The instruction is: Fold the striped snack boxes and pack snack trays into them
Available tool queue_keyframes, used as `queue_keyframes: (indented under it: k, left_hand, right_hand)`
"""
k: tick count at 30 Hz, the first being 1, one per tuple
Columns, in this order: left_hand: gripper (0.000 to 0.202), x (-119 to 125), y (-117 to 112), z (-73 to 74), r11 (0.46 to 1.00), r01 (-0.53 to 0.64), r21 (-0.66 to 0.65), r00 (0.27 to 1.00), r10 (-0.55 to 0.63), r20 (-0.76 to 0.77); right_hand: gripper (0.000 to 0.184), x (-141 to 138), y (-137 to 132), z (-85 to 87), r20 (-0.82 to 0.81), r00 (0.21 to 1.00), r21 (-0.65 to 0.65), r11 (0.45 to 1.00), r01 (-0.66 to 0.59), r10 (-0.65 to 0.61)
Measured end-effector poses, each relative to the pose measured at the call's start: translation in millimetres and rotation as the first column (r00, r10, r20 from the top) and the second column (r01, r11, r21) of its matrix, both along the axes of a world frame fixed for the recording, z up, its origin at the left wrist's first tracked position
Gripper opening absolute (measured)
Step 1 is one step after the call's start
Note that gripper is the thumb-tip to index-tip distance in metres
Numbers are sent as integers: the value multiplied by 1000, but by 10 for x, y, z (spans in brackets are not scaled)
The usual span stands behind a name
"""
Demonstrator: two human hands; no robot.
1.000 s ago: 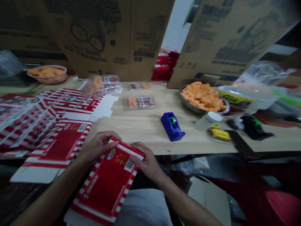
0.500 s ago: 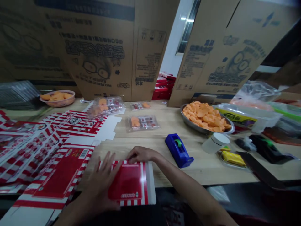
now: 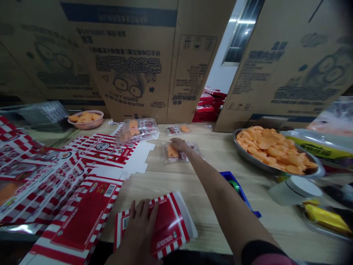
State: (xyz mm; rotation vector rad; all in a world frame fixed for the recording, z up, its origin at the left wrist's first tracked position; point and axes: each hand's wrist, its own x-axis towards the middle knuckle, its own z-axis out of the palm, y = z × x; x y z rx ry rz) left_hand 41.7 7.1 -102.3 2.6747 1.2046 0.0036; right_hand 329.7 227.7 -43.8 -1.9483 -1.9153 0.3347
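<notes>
Red-and-white striped cardboard box (image 3: 168,222) lies on the pale wooden table (image 3: 154,182) under the flat, spread left hand (image 3: 143,222); right hand (image 3: 179,144) is over a clear plastic pack (image 3: 173,153), grip indeterminable.

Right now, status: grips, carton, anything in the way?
Left grip on striped carton. Right grip at wrapped pack. Blue tape dispenser partly hidden by right forearm.

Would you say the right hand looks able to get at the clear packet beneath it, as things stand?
Very likely yes: the right hand is over the clear packet, and nothing else appears to cover it, though actual contact is hard to tell.
</notes>
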Motion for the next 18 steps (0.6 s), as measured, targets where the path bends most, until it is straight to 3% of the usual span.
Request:
queue_keyframes:
  k: [2,4,8,14,18]
  left_hand:
    - [113,7,-26,111,996,-93,10,996,93,-9]
    - [109,21,-40,217,983,-184,24,983,184,-23]
    - [99,41,-42,370,951,-306,53,950,308,-50]
    - [98,26,-81,451,947,-315,66,947,318,-37]
    - [95,-2,-118,466,949,-306,81,950,310,-39]
  right_hand:
    - [21,-32,11,-60,9,1000,12,1000,-22,22]
    - [12,-71,-69,-88,3,999,49,997,-52,52]
    - [19,-116,-455,-50,-29,993,153,982,-112,118]
    - [16,-157,-1119,-1,-36,983,283,945,-163,180]
    - [16,-117,-1289,102,-51,985,364,921,-138,167]
